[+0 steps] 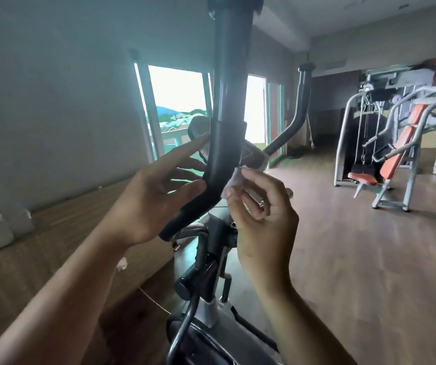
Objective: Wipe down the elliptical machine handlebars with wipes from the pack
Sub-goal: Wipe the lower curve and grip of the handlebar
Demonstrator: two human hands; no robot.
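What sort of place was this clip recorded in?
Probably a gym: the right hand holds a wipe at an elliptical handlebar, and a weight machine with orange pads stands across the wood floor.

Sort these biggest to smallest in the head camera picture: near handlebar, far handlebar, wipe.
1. near handlebar: looks biggest, partly because it is closest to the camera.
2. far handlebar: looks thinner and shorter, being farther off.
3. wipe: smallest, though the right hand hides part of it.

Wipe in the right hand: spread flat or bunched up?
Bunched. The wipe is a small crumpled white wad pinched in the grip of the right hand, right beside the near handlebar.
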